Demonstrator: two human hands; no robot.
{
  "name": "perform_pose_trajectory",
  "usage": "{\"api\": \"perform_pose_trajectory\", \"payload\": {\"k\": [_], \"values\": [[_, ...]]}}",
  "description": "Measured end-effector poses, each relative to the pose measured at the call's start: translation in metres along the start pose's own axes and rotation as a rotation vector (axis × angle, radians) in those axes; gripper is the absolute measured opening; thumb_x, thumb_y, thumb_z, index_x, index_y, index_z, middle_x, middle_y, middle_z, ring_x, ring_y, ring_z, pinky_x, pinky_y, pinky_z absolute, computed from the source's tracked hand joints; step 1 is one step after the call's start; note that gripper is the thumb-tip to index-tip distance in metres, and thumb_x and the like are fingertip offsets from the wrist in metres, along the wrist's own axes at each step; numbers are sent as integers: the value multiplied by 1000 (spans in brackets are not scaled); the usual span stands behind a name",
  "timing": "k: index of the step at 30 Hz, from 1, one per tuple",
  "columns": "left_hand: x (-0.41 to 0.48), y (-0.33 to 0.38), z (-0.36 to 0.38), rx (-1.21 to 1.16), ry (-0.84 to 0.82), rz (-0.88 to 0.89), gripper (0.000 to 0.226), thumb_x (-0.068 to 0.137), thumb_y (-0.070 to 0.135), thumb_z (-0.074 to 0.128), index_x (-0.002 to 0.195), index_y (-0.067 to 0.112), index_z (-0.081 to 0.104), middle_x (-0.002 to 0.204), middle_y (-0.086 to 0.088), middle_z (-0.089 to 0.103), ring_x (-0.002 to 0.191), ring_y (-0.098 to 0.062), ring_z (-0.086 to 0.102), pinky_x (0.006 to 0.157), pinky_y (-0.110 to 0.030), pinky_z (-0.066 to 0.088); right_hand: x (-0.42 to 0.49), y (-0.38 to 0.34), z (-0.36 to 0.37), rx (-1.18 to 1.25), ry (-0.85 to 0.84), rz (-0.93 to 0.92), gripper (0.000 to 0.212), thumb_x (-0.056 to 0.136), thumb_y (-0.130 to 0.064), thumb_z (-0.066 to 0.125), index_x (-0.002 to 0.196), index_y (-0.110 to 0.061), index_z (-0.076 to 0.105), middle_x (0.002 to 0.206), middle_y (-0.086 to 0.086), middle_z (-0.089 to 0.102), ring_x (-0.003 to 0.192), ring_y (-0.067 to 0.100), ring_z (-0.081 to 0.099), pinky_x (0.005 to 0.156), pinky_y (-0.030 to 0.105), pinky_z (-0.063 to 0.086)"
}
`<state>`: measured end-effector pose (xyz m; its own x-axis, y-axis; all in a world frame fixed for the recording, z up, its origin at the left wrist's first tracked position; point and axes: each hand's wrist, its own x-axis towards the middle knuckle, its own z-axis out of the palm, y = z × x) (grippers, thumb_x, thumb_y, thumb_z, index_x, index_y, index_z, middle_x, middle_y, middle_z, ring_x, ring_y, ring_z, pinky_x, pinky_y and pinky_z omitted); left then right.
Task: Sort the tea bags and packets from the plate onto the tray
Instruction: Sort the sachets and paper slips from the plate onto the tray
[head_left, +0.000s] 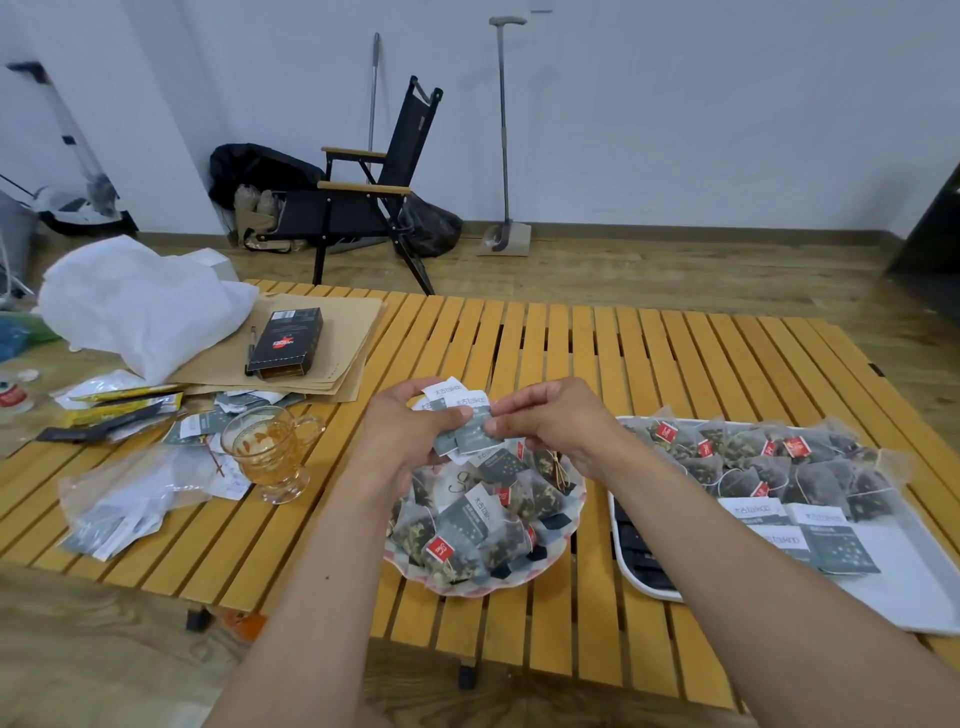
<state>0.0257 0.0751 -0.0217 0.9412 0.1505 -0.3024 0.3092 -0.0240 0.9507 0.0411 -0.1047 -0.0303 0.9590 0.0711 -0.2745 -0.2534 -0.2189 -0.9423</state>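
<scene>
A scalloped plate (550, 566) near the table's front holds a heap of mesh tea bags (452, 551) with red tags and grey-and-white packets. Above its far edge my left hand (410, 441) grips a small stack of grey-and-white packets (465, 415). My right hand (550, 415) pinches the right edge of that same stack. To the right lies a white tray (904, 587). On the tray, tea bags (753, 457) fill the far part, packets (810, 535) lie below them, and dark sachets sit at its left end.
A glass cup of tea (270, 447) stands left of the plate. Torn wrappers and clear bags (119, 499) litter the left side. Further back lie a black box (285, 340) on brown envelopes and a white plastic bag (140, 301). A folding chair (374, 192) stands behind the slatted table (675, 353).
</scene>
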Motion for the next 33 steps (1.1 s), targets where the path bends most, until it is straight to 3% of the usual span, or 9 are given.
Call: {"api": "perform_pose_trajectory", "payload": {"k": [3,6,8,11,17,24,27,30,33], "values": [[3,0,-4,10,62,34,45,79,-2,84,109,26,64,106,-16,72,86,-37,76,72,-56,64,0,7,-4,-54,-38,-46,23,69,-2,90,89,-4,78,85,7,80,74,15,72,63,24,58],[5,1,-9,24,110,84,47,81,-5,82,113,24,64,107,-15,71,86,-31,75,63,-38,64,-1,16,3,-473,-173,-171,27,64,-18,95,86,-15,81,85,-1,79,77,10,73,72,26,60],[6,1,-10,15,112,83,49,82,-5,81,119,23,65,106,-14,71,88,-31,75,67,-38,64,-2,23,15,-783,-256,-277,40,62,-34,95,97,-23,80,93,-9,77,86,9,71,79,29,59],[5,2,-10,9,115,88,50,85,-4,79,125,22,64,98,-7,68,88,-27,74,69,-38,64,-2,29,29,-1052,-268,-399,55,63,-48,89,113,-29,74,94,-12,72,84,9,64,71,31,56],[6,2,-13,-2,140,89,52,85,-4,77,130,18,63,108,-11,65,85,-21,70,67,-36,63,1,24,28,-973,-341,-322,46,69,-29,90,112,-25,73,70,-21,52,68,7,61,57,20,41],[7,3,-11,2,126,105,53,86,-5,77,132,17,62,106,-9,63,80,-15,68,63,-31,61,0,28,32,-1003,-365,-355,23,71,-28,82,92,-28,73,79,-18,61,75,3,58,66,26,53],[7,2,-11,6,130,107,52,86,-6,76,132,15,62,101,-7,63,79,-15,68,62,-29,60,1,27,33,-982,-380,-320,23,72,-26,83,95,-23,77,76,-17,61,70,2,57,60,20,46],[7,1,-13,24,133,106,52,87,-5,75,133,15,62,101,-5,62,81,-16,68,63,-28,60,1,29,32,-974,-440,-317,38,71,-29,84,108,-25,76,92,-18,65,81,2,58,68,19,47],[6,2,-12,33,128,96,52,87,-5,75,132,17,62,105,-6,62,89,-23,69,66,-30,60,3,30,33,-948,-443,-325,33,74,-28,84,106,-24,77,99,-14,70,86,3,60,73,22,50]]}}
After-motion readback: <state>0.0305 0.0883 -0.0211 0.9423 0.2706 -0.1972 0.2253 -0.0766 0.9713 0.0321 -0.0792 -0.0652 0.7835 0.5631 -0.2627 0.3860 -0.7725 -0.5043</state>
